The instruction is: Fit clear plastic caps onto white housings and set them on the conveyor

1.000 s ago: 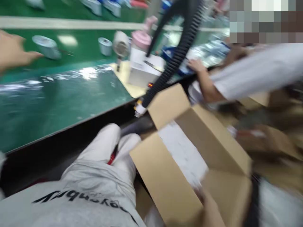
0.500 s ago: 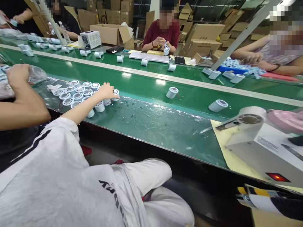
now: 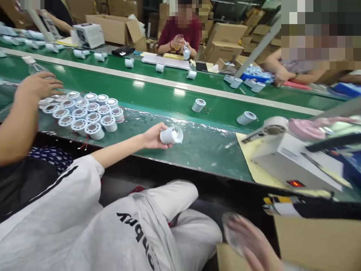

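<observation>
My left hand (image 3: 154, 136) is closed round a white cylindrical housing (image 3: 168, 135), held tilted over the bench with its open end facing right. At the lower right, my right hand (image 3: 254, 241), smeared by motion, grips a clear round plastic piece (image 3: 231, 231) above a cardboard box (image 3: 225, 256). To the left of my left hand, a cluster of white cylindrical housings (image 3: 93, 117) stands upright on the bench, some with thin red wires. Another person's hand (image 3: 42, 86) hovers with spread fingers beside that cluster.
A green conveyor belt (image 3: 158, 92) runs behind the bench (image 3: 194, 150), carrying several housings. On the right stand a grey machine with a lit red switch (image 3: 296, 183), a tape roll (image 3: 275, 128) and a pink object (image 3: 306, 128). Several people sit across the belt.
My left hand has moved right from the cluster, carrying a housing. My right hand has come into view at the lower right with the clear piece. The view has shifted slightly right.
</observation>
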`<state>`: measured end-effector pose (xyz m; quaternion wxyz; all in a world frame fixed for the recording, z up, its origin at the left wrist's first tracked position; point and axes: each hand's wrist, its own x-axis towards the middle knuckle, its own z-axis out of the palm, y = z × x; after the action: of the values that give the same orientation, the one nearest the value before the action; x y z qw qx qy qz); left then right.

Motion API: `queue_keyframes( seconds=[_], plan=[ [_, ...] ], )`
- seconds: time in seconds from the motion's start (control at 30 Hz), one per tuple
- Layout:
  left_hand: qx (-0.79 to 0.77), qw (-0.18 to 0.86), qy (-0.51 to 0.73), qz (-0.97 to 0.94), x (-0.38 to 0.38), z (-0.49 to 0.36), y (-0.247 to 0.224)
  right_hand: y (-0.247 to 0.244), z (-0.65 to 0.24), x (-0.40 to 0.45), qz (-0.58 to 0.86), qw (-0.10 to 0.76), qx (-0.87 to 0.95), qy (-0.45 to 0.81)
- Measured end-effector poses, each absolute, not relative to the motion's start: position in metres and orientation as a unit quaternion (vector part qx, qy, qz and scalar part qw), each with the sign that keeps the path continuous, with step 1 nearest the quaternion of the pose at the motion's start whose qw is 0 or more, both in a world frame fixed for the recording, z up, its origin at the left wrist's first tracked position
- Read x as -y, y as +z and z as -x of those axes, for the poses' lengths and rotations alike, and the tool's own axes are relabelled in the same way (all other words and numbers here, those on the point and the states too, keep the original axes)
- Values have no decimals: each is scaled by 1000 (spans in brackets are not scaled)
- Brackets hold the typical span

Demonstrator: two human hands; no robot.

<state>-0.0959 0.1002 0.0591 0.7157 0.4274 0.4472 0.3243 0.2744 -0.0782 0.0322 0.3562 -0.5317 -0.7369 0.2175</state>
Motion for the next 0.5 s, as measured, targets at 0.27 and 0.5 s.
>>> queue_keyframes(
  seconds=[0.27, 0.5],
  plan=[
    [-286, 773, 111, -555, -35, 3, 24, 22, -201, 63, 547, 255, 797, 6],
    [-268, 539, 206, -772, -24, 6, 41, 9, -209, 74, 528, 305, 749, 259]
  ],
)
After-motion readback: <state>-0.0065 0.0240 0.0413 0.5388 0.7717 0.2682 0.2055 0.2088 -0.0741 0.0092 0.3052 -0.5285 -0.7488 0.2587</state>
